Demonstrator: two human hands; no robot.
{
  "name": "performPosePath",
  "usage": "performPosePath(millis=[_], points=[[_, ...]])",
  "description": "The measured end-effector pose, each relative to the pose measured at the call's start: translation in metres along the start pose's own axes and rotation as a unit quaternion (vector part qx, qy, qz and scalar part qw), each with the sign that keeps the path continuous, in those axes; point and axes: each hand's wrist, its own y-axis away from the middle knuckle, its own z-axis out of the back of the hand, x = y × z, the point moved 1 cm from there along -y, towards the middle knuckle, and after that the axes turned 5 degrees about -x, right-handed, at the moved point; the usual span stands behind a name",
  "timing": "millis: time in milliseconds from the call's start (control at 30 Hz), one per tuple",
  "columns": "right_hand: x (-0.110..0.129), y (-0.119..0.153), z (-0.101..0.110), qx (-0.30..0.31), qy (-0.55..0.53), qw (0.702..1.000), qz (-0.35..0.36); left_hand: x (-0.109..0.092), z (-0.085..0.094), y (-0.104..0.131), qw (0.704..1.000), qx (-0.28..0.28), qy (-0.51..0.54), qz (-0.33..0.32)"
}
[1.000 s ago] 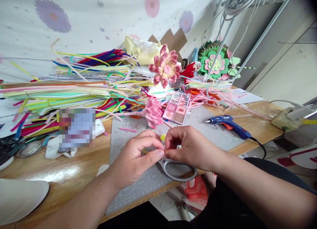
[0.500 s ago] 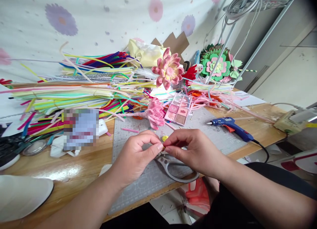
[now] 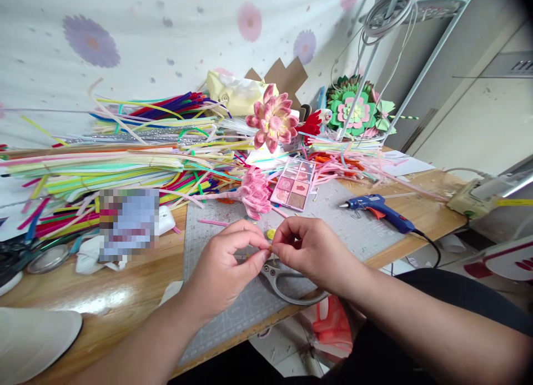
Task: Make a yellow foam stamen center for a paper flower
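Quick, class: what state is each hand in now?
Left hand: pinched shut on a tiny piece, too small to identify.
Right hand: pinched on the same piece.

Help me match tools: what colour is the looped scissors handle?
The scissors handle is silver-grey, best in head view.

Scissors (image 3: 270, 271) lie on the mat (image 3: 233, 318), left of the glue gun (image 3: 385, 211).

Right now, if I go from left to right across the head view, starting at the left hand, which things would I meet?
Left hand → eyeshadow palette → blue hot glue gun → power strip.
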Motion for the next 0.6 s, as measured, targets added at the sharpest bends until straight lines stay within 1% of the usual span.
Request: performPosePath(millis=[133, 233, 300, 367, 433, 467, 533, 567, 600], points=[[0.000, 0.002, 0.002, 0.001, 0.087, 0.995, 0.050, 0.002, 0.001, -0.001, 0.997, 0.042, 0.054, 0.041], [0.000, 0.005, -0.001, 0.003, 0.135, 0.988, 0.080, 0.004, 0.000, -0.001, 0.992, 0.051, 0.075, 0.083], [0.002, 0.006, -0.001, 0.020, 0.128, 0.988, 0.090, 0.005, -0.001, -0.001, 0.991, 0.046, 0.080, 0.096], [0.004, 0.008, 0.007, 0.046, 0.092, 0.990, 0.102, 0.005, -0.001, -0.002, 0.991, 0.038, 0.083, 0.103], [0.005, 0.010, 0.026, 0.047, 0.072, 0.990, 0.108, 0.006, -0.001, -0.002, 0.990, 0.028, 0.089, 0.107], [0.003, 0.011, 0.042, 0.032, 0.087, 0.990, 0.105, 0.006, 0.000, -0.003, 0.990, 0.023, 0.092, 0.107], [-0.007, 0.016, 0.080, -0.012, 0.179, 0.980, 0.087, 0.006, 0.002, -0.003, 0.990, 0.007, 0.097, 0.102], [-0.014, 0.019, 0.101, -0.014, 0.243, 0.968, 0.063, 0.007, 0.003, -0.003, 0.990, 0.003, 0.094, 0.101], [-0.023, 0.024, 0.122, -0.004, 0.306, 0.952, 0.021, 0.010, 0.005, -0.002, 0.990, -0.009, 0.092, 0.103]])
